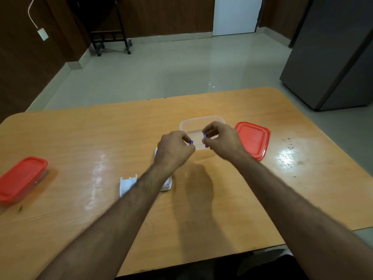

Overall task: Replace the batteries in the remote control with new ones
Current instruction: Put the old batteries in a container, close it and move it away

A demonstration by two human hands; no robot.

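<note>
Pinched between thumb and fingertips, a small blue battery [191, 142] shows at the tip of the left hand [174, 149], fingers curled tight around it. Right hand [222, 140] likewise nips a second blue battery [205, 140], held upright, only its ends peeking out past the fingers. Both hands hover over the near edge of the clear plastic container [202, 122], which stands open on the wooden table [80, 142]; what lies inside it is hidden by the hands. Just right of that container lies its red lid [254, 139], flat on the table. Nearer the person than the container, the white remote control [167, 183] lies mostly hidden under the left forearm, and its detached white battery cover [127, 184] rests just to its left. Far left of the container sits another container, closed with a red lid [22, 178].
</note>
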